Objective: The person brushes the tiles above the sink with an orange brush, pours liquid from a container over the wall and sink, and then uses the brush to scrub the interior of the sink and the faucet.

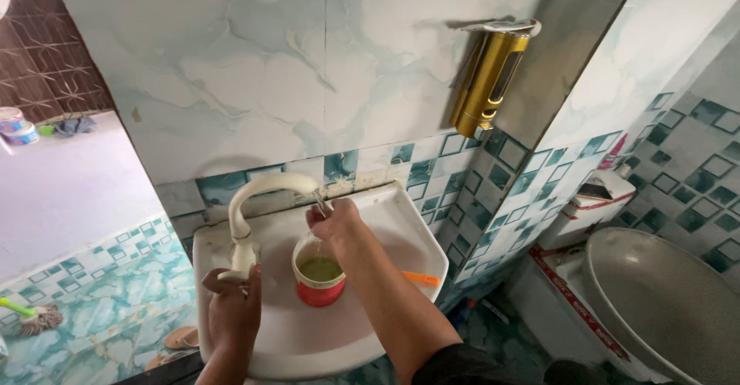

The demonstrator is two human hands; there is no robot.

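Note:
A white wash basin (401,227) hangs on the tiled wall. A curved white tap (258,192) arches over it. My left hand (231,304) grips the tap's base and handle. My right hand (333,221) is up at the spout's mouth, fingers closed around it. Directly below stands a red cup (319,273) with greenish water in it, resting in the basin. Whether water runs from the spout is hard to tell.
An orange stick-like thing (422,279) lies in the basin at the right. A gold soap dispenser (487,77) is fixed to the wall above. A toilet bowl (655,308) and its cistern (597,200) stand at the right. A brush (31,317) lies on the floor at left.

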